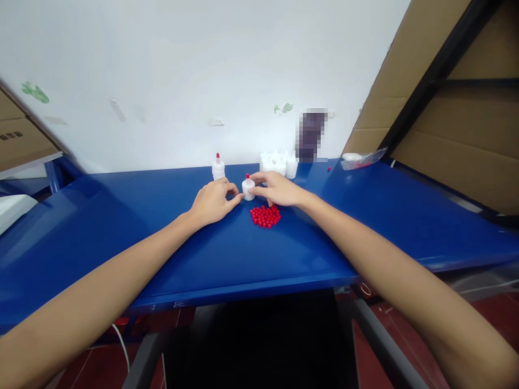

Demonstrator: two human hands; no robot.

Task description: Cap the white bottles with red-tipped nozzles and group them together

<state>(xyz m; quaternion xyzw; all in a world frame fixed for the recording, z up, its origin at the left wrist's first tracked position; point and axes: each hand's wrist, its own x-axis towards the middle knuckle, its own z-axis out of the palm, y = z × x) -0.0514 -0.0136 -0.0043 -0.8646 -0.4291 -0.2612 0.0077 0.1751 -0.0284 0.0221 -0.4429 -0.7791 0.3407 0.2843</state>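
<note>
A small white nozzle-topped bottle [248, 190] with a red tip stands upright on the blue table, between my two hands. My right hand [278, 189] has its thumb against the bottle's right side and its index finger beside the red tip. To the left, my left hand [214, 201] has loosely bent fingers, with the thumb tip at or very near the bottle's lower edge. Nothing is held between its fingers. Several small red tip caps [265, 217] lie in a loose pile just below my right hand. Behind my left hand, another white bottle [218, 168] with a red tip is partly hidden.
Several white nozzle pieces [273, 161] stand grouped by the wall behind my right hand. One loose red cap [329, 169] and a clear plastic bag [365, 159] lie farther right. Cardboard [466, 135] borders the right side. The blue table's [243, 265] front edge is near me.
</note>
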